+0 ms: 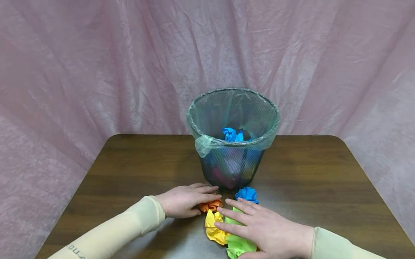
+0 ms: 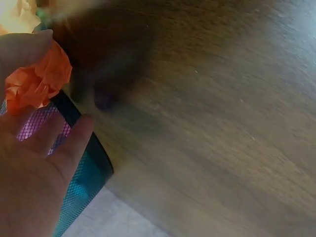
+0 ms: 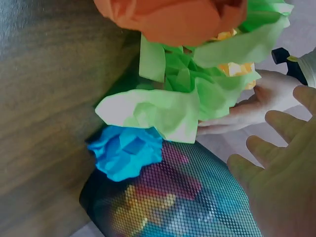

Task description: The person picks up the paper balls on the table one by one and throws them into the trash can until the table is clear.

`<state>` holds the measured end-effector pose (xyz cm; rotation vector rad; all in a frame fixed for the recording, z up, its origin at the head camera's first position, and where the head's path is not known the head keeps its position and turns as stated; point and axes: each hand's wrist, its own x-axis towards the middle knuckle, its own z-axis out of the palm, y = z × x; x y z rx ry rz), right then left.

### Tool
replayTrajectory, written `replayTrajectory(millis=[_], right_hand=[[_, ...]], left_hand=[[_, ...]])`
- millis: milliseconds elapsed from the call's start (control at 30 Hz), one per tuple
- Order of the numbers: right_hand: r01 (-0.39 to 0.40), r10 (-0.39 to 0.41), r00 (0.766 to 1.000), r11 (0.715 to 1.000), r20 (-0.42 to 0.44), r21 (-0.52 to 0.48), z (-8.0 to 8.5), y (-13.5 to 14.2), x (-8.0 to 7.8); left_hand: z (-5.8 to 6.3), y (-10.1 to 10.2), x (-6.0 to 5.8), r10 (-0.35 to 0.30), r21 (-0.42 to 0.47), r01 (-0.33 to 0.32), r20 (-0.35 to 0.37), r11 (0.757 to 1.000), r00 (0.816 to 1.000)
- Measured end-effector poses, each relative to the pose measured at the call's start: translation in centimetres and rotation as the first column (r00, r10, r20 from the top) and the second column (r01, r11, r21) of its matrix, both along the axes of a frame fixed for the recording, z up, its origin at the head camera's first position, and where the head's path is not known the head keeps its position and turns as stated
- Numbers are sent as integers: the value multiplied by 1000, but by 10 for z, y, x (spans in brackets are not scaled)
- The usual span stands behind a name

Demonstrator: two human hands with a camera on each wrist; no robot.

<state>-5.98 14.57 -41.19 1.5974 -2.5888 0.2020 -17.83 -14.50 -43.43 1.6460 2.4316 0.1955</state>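
Observation:
In the head view, my left hand (image 1: 185, 202) lies with straight fingers over an orange crumpled paper ball (image 1: 211, 206), close to the bin's base. The left wrist view shows the thumb against that orange ball (image 2: 42, 79) and the fingers beside the mesh. With fingers spread, my right hand (image 1: 272, 231) is above light green crumpled paper (image 1: 240, 245), which it partly covers. A yellow paper ball (image 1: 215, 228) sits between the hands. Touching the bin in the right wrist view is a blue paper ball (image 3: 126, 152). Another orange ball (image 3: 173, 19) lies nearest me.
A dark mesh wastebasket (image 1: 213, 167) with a translucent green liner (image 1: 271, 141) stands upright beyond the hands. Crumpled blue paper (image 1: 230, 135) and other colours show inside. The brown wooden table (image 1: 141, 162) ends at a pink curtain (image 1: 145, 61).

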Motion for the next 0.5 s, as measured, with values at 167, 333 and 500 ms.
replayTrajectory(millis=[167, 333, 500], right_hand=[[-1, 0, 999, 1000, 41, 17, -2, -2, 0], [-6, 5, 999, 1000, 45, 14, -3, -4, 0], [3, -4, 999, 1000, 40, 9, -3, -3, -1]], left_hand=[[-5, 4, -1, -30, 18, 31, -42, 999, 999], [-9, 2, -1, -60, 43, 68, -161, 997, 985], [-13, -9, -3, -4, 80, 22, -226, 997, 974]])
